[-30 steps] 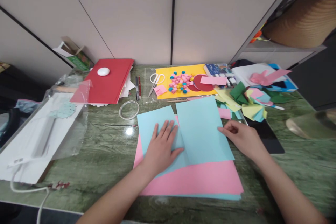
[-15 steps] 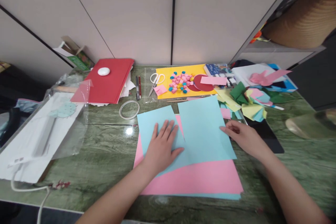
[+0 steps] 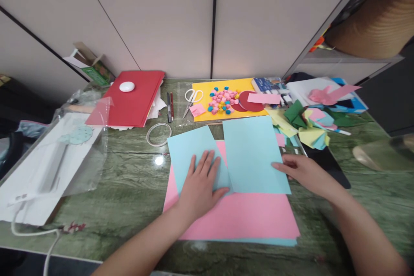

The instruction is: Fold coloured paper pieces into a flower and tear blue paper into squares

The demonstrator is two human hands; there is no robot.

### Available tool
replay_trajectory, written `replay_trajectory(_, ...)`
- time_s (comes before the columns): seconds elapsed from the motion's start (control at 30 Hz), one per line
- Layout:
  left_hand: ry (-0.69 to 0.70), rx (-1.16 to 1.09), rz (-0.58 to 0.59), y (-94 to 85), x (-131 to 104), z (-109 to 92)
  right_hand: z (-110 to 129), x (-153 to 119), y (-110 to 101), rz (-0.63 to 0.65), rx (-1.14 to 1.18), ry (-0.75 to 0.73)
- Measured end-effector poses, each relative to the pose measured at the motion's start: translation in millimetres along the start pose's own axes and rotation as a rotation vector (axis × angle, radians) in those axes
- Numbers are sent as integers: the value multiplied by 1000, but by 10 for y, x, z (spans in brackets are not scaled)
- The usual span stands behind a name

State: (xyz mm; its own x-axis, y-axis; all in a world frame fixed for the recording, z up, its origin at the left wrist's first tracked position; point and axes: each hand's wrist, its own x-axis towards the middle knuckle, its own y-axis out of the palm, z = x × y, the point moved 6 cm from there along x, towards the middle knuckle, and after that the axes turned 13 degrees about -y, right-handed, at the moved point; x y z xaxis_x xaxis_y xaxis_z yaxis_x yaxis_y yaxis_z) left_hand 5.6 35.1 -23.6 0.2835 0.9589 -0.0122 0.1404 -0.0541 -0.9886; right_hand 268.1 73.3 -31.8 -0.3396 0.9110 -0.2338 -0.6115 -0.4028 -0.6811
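My left hand [image 3: 202,183] lies flat with spread fingers on the left light blue piece [image 3: 194,142]. My right hand [image 3: 300,172] pinches the right edge of the other light blue piece [image 3: 250,155] between thumb and fingers. The two blue pieces stand apart at the top and meet or overlap near my left thumb; whether they are fully separate there I cannot tell. Under them lies a pink sheet [image 3: 252,217], with another light blue sheet [image 3: 274,241] showing below its front edge.
Scissors [image 3: 192,100], pens, a tape ring [image 3: 159,134] and a yellow sheet [image 3: 200,86] with small coloured balls lie behind. At left are a red folder [image 3: 136,103] and a plastic bag. Folded papers [image 3: 310,136] and a black tablet [image 3: 330,166] sit at right.
The gap between the blue pieces has grown down to their lower edge. The right piece has shifted slightly right with my right hand, and the left piece has tilted a little.
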Motion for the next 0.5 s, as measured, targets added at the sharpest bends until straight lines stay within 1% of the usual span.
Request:
replay_trajectory(0.23, -7, -7, 8, 7, -5, 3, -93, -5, -45, -10, -80, 0)
replay_trajectory(0.33, -5, 2, 16, 9, -9, -1, -111, -11, -53, -10, -73, 19)
replay_trajectory(0.43, -10, 14, 26, 16, -10, -2, -75, -26, -40, 2, -33, 15)
replay_trajectory(0.47, -10, 17, 28, 18, -9, -2, -58, -34, -51, -21, -25, 6)
replay_trajectory(0.5, -10, 20, 28, 18, -8, -3, -45, -45, -83, -77, -25, -2)
